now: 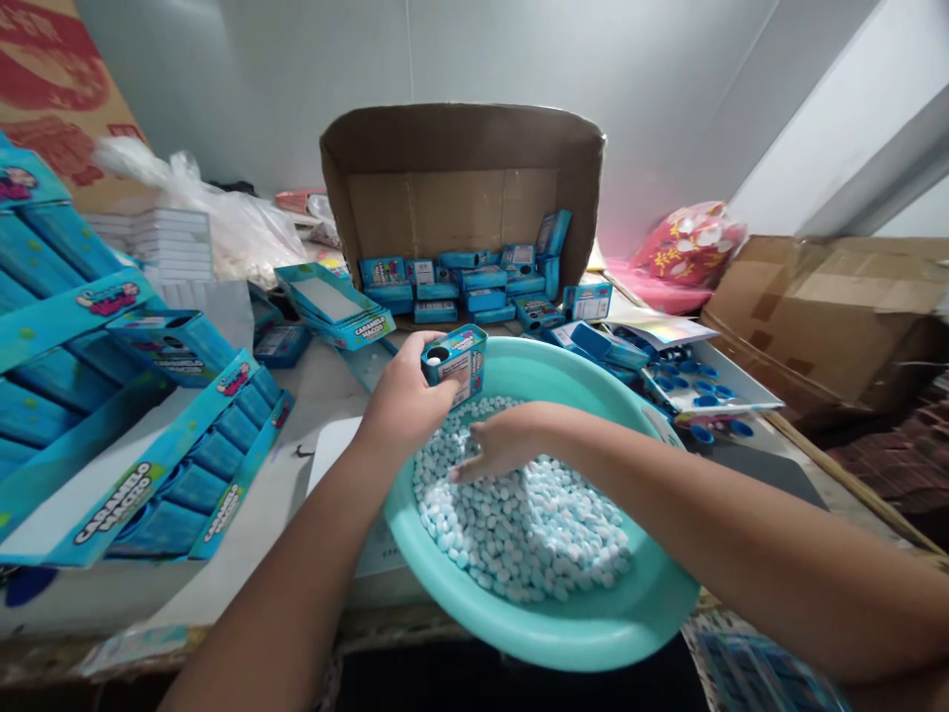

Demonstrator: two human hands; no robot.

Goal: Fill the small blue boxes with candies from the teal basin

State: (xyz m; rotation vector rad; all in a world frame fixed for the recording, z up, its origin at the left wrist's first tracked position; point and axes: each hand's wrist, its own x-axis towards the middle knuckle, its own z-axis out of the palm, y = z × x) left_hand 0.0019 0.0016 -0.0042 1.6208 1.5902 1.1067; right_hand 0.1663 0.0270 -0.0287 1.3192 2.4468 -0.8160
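My left hand (411, 396) grips a small blue candy box (467, 361), held tilted above the far left rim of a turquoise basin (541, 648). The box has a round dark hole in its top, with something white showing in it. Many small white and pale blue candies (563, 534) cover the basin's bottom. My right hand (504, 440) reaches down to these candies, just below the box. Its thumb and a finger show apart; the other fingers are partly hidden, and I cannot see any candy between them.
Behind the basin, a cardboard box (460, 138) lies with several blue boxes (481, 282) inside. Display trays (170, 465) marked "Caramelo Macizo" stand at left. On the right, a white tray (748, 396) holds blue caps (704, 386), near a large carton (822, 316).
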